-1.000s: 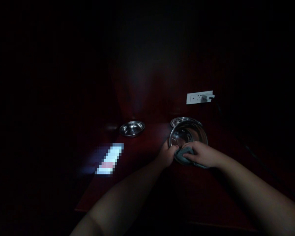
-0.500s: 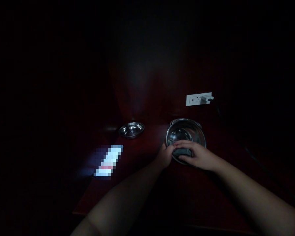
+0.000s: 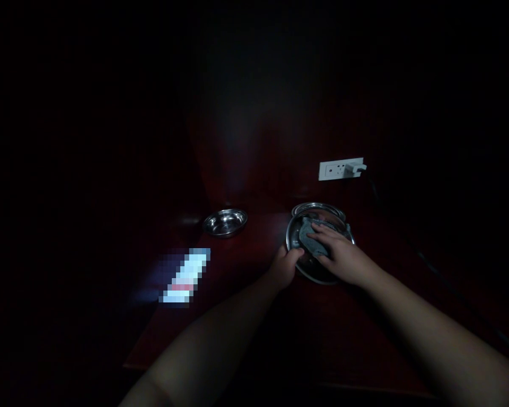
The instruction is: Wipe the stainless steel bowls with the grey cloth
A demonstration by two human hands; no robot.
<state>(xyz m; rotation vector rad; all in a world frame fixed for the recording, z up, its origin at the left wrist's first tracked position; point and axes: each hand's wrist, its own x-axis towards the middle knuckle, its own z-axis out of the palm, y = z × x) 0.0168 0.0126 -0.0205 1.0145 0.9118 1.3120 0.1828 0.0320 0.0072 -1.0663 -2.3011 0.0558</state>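
A shiny steel bowl [image 3: 311,271] is tilted with its open side towards me at the right of the table. My left hand [image 3: 285,267] grips its left rim, thumb over the edge. My right hand [image 3: 339,252] reaches inside with a grey-green cloth [image 3: 313,237] under its fingers, pressed against the inner wall. The fingers are partly spread over the cloth. Just behind the bowl shows the rim of further round steelware [image 3: 318,205], mostly hidden.
A shallow steel dish [image 3: 225,223] stands to the left on the dark red table [image 3: 246,265]. Nearer me lies a bright, pixelated phone-like rectangle [image 3: 186,277]. On the back wall is a white socket plate [image 3: 333,169] with a plug [image 3: 356,168] and a dark cord. The surroundings are very dark.
My right hand has swept the cloth from the bowl's near side up towards the middle of its inside. My left hand keeps its hold on the rim.
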